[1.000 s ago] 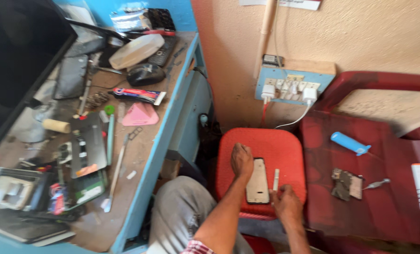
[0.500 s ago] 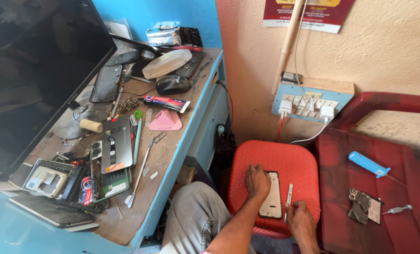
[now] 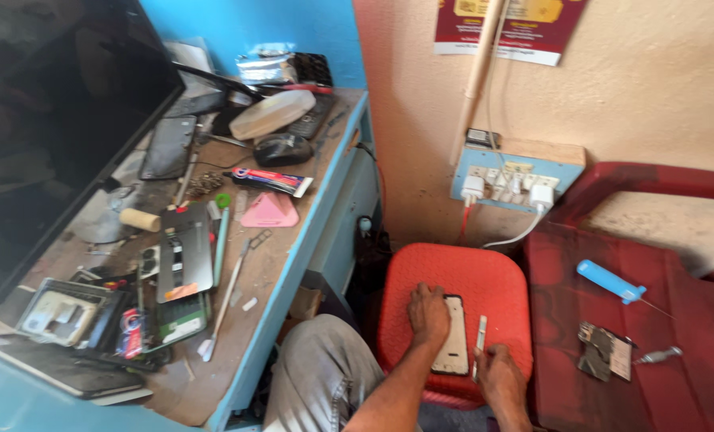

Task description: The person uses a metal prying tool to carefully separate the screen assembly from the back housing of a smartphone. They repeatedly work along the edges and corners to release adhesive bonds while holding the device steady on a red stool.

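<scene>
White phone panel (image 3: 455,346) lies under left hand (image 3: 429,314), seemingly pressed.

I count two hands: left (image 3: 429,314) and right (image 3: 499,376). One phone shell (image 3: 455,346) and one thin white tool (image 3: 480,334) lie on one red stool (image 3: 453,272). At three o'clock, one blue screwdriver (image 3: 610,281). At ten o'clock, one mouse (image 3: 282,149), one pink wedge (image 3: 269,211), one glue tube (image 3: 270,181).
</scene>
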